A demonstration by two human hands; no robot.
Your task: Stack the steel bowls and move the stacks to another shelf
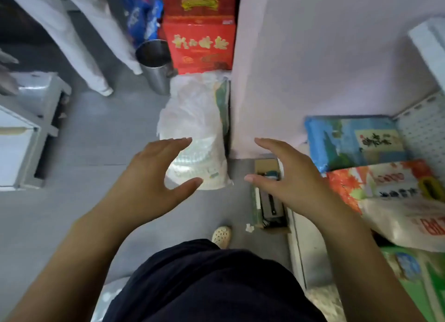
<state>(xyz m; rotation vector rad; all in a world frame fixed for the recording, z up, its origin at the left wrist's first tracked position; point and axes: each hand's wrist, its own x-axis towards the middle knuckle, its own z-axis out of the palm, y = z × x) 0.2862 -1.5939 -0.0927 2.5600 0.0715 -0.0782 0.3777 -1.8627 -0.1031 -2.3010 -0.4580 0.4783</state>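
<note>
1. The left hand (154, 174) is held out in front of the body, fingers straight and together, thumb spread wide. It is empty and grips nothing.
2. The right hand (286, 174) mirrors it: fingers extended, thumb apart, empty. The two hands face each other with a gap between them.
3. The steel bowls cannot be made out in this view. The only steel item seen is a tall shiny cylindrical steel pail (155, 66), upright on the grey floor (96, 141), well beyond the hands.
4. A clear plastic bag of stacked white ware (195, 129) lies on the floor against the white wall corner (313, 56). The left fingertips overlap it in the picture; contact cannot be judged.
5. Two red printed cartons (201, 44) are stacked just beside the pail.
6. At right, a blue printed sack (354, 141) and an orange-and-white sack (385, 189) lie on a white perforated metal shelf (421, 129).
7. Below: a dark garment (212, 280) and a cream perforated shoe (222, 233).
</note>
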